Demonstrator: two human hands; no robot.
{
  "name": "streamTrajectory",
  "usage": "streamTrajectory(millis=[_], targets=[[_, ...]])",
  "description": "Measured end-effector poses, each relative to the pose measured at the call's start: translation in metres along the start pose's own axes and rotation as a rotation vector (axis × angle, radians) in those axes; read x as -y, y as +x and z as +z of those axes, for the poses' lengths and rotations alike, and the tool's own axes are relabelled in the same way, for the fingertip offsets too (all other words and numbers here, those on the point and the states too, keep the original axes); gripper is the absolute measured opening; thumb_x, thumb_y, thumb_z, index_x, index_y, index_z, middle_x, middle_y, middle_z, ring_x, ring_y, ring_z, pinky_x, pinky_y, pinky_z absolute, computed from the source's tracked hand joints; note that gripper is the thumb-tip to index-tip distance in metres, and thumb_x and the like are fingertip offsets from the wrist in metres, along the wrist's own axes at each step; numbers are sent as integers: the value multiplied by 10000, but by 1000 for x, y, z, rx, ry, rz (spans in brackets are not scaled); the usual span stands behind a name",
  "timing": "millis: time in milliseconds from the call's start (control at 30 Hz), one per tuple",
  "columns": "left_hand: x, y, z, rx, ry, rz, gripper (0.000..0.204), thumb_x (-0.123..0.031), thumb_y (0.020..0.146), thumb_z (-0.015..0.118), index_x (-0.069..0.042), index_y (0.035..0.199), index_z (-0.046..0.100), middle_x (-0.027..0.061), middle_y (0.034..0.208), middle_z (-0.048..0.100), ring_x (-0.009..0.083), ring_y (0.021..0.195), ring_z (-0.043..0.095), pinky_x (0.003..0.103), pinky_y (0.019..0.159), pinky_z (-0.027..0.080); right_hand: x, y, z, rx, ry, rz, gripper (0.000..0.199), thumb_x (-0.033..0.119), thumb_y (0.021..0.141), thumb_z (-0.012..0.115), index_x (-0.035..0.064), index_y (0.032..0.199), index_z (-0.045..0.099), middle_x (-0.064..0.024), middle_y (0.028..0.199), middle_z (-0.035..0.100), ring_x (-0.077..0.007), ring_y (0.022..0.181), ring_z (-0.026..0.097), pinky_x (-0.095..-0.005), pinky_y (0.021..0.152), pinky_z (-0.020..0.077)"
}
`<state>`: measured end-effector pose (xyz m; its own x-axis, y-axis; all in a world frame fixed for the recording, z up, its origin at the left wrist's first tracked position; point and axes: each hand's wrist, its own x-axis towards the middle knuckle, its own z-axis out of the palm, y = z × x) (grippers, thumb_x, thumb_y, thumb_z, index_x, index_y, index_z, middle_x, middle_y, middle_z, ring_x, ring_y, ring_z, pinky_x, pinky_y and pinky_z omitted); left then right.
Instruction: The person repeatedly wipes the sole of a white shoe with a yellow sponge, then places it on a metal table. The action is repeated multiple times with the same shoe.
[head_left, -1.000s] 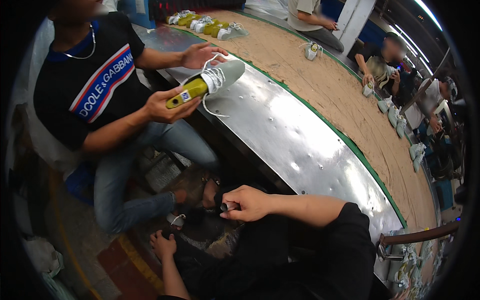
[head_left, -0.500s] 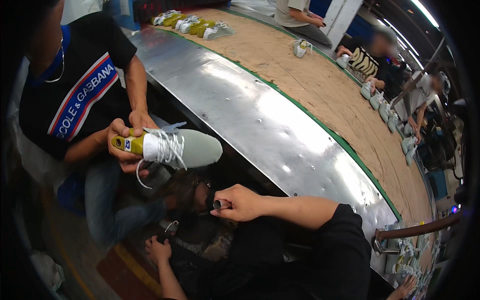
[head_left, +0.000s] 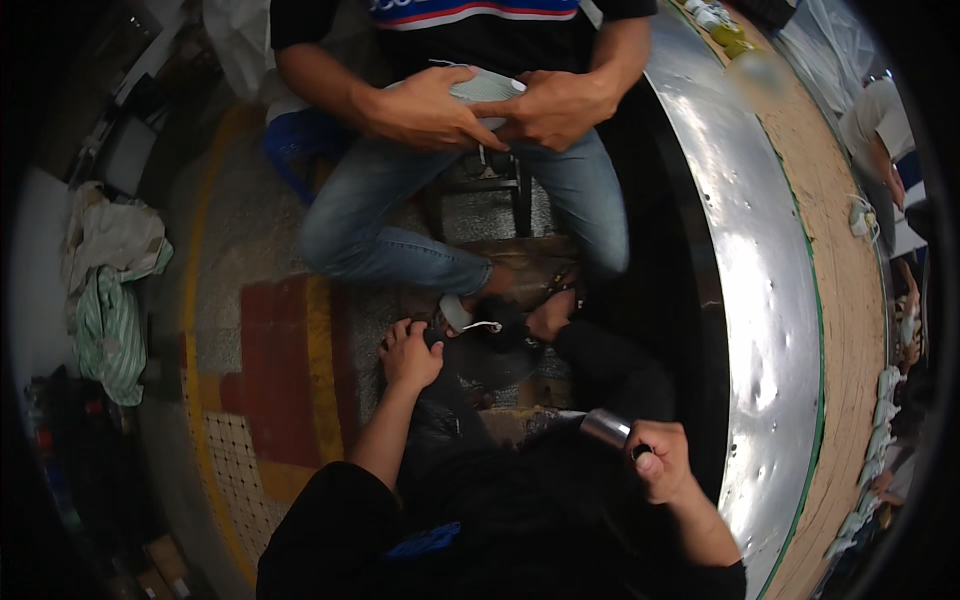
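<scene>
My left hand (head_left: 410, 358) rests over my dark-trousered left knee, fingers apart. A thin white curved strip (head_left: 478, 326) lies just right of it, beside the other person's foot; I cannot tell what it belongs to. Closed in a fist, my right hand (head_left: 662, 462) grips a shiny metal cylinder (head_left: 604, 428) with a dark end by the thumb. What kind of tool it is stays unclear. Across from me, a seated person's hands (head_left: 440, 105) hold a pale grey shoe (head_left: 488, 88) in the lap.
A metal-edged bench (head_left: 740, 300) with a brown top (head_left: 800, 180) curves along the right. Shoes (head_left: 875, 430) line its far side, near other people. A red and yellow floor marking (head_left: 280, 360) and a cloth heap (head_left: 110, 320) lie left. A blue stool (head_left: 290, 160) is under the seated person.
My view has swung left and down. The seated person's shoe has gone from held out sideways to low in the lap. My right hand keeps the metal cylinder and now sits lower right.
</scene>
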<state>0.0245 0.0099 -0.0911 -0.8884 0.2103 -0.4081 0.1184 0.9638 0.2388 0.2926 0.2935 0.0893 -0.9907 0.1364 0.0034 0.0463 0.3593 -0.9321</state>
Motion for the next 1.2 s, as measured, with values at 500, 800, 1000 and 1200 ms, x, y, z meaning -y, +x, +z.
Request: streamTrajectory(millis=[500, 800, 1000, 1200], targets=[[4, 2, 6, -136, -59, 67, 509, -303, 881, 739, -132, 1341, 605, 105, 1445, 492, 337, 1409, 424, 603, 1119, 349, -151, 41, 86, -536, 1061, 662, 491, 522, 1024, 451, 148, 707, 470, -23, 561, 449, -190, 480, 460, -356, 506, 436], [-27, -49, -26, -720, -296, 729, 521, -191, 780, 810, -76, 1258, 636, 139, 1289, 588, 368, 1243, 538, 482, 1045, 419, -149, 39, 90, -567, 1090, 561, 462, 504, 1012, 467, 148, 718, 469, -15, 561, 444, -172, 487, 449, -344, 505, 434], [-69, -43, -47, -646, -214, 968, 448, -228, 805, 831, -71, 1200, 692, 94, 1225, 642, 326, 1143, 590, 453, 978, 457, -140, 39, 93, -629, 979, 520, 461, 478, 1024, 475, 120, 734, 478, -25, 567, 454, -164, 478, 445, -325, 487, 422], [-83, 7, -64, -444, -509, 879, 189, -151, 946, 698, -10, 1067, 733, 193, 909, 729, 333, 809, 722, 406, 726, 555, -93, 35, 107, -469, 797, -8, 473, 430, 1014, 490, 66, 713, 469, -78, 573, 482, -174, 465, 467, -317, 476, 444]])
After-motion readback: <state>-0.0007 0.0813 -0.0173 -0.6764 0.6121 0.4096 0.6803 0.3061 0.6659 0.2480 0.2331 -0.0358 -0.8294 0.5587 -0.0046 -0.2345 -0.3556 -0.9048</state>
